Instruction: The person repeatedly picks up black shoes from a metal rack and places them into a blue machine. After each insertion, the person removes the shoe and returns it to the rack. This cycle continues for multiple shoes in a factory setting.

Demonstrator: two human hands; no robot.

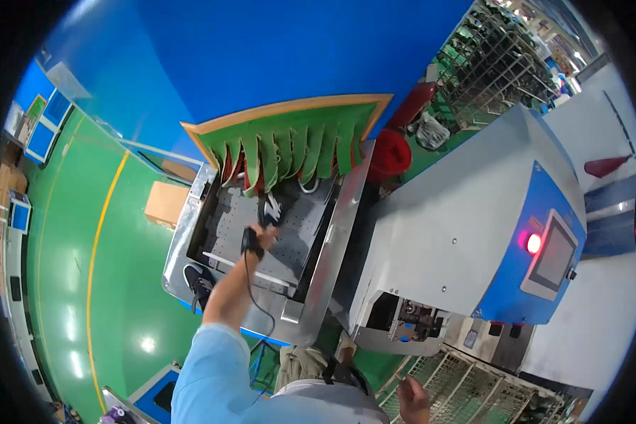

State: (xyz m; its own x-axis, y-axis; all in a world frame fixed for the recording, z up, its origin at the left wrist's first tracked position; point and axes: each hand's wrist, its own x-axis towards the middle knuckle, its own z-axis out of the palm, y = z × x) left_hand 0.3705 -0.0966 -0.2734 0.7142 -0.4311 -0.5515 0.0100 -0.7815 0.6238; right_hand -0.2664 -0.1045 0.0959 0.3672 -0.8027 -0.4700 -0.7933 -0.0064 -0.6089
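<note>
My left hand [265, 237] reaches over the grey perforated bed [293, 244] of a metal-framed machine. Its fingers, somewhat blurred, are closed at the near end of a black-and-white shoe [271, 209]. A black band [251, 242] with a dark cable is round my left wrist. Beyond the shoe hang green and red curtain strips [290, 152] across an opening in a blue housing. Another dark shoe [199, 284] stands on the frame's left edge. Low at the right, my right hand [413, 400] has curled fingers; whatever is inside them, if anything, is hidden.
To the right stands a grey-and-blue machine [445, 233] with a glowing red button [534, 244] and a screen. Wire-mesh carts [459, 385] are at the lower right. A red bucket [390, 154] is behind the frame, a cardboard box [167, 203] left of it.
</note>
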